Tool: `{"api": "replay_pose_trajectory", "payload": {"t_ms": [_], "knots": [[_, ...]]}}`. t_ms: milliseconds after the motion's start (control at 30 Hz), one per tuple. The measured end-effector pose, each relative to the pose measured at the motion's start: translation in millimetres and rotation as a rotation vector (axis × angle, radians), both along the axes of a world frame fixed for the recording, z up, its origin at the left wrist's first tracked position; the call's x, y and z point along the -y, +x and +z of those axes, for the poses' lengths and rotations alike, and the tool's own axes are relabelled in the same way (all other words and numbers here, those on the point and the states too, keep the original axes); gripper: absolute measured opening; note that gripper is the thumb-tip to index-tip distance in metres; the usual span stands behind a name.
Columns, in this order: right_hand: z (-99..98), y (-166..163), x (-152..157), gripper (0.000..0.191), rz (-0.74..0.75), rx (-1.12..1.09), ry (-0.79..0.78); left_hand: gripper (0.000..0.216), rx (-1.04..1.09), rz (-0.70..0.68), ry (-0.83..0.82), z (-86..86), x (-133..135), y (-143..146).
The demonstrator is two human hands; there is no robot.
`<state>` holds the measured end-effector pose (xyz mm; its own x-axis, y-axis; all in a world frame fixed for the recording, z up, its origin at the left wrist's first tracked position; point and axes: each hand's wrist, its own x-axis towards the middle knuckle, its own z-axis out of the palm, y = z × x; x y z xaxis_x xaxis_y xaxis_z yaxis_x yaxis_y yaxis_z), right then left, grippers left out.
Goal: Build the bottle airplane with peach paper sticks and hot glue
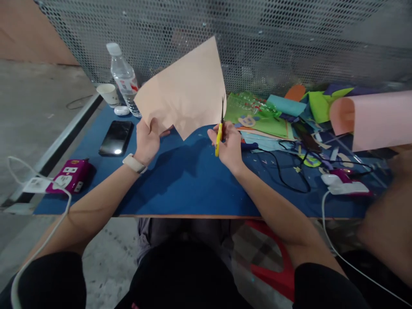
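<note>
My left hand [147, 139], with a white watch on the wrist, pinches the lower left part of a large peach paper sheet [186, 92] and holds it up above the blue table [180, 180]. My right hand [229, 146] is closed on yellow-handled scissors [220, 128]. Their dark blades point up and meet the sheet's right edge.
A black phone [116, 137], white earbud case [121, 110], paper cup [108, 94] and water bottle [124, 78] stand at the left. A magenta power strip [69, 176] lies near the left edge. Coloured paper scraps [289, 116], cables and a glue gun [343, 182] fill the right. Another person's arm [389, 223] and pink paper [376, 120] are at far right.
</note>
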<state>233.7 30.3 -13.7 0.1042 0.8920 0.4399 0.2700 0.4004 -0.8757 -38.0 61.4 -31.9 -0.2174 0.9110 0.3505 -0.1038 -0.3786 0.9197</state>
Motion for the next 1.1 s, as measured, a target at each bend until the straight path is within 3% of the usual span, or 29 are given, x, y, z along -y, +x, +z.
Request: {"api": "replay_pose_trajectory", "payload": {"t_ms": [167, 300, 367, 533, 667, 800, 1100], "knots": [[11.0, -8, 11, 0.056, 0.119, -0.19, -0.091, 0.061, 0.043, -0.008, 0.05, 8.2, 1, -2], [18.4, -3, 16, 0.059, 0.323, 0.049, -0.216, 0.05, 0.08, -0.047, 0.086, 20.9, 9, 5], [21.0, -2, 18, 0.059, 0.413, 0.101, -0.317, 0.044, 0.098, -0.059, 0.091, 28.0, 14, 8], [25.5, -7, 21, 0.064, 0.7, -0.039, -0.653, 0.019, 0.245, -0.085, -0.029, 38.9, 25, 17], [24.5, -8, 19, 0.064, 0.685, -0.093, -0.7, 0.015, 0.314, -0.119, -0.114, 42.7, 35, 25], [18.5, -8, 17, 0.064, 0.66, -0.103, -0.713, 0.01, 0.258, -0.186, -0.084, 42.8, 41, 30], [14.8, -12, 19, 0.065, 0.679, -0.145, -0.656, 0.03, 0.198, -0.247, -0.117, 37.3, 43, 31]]}}
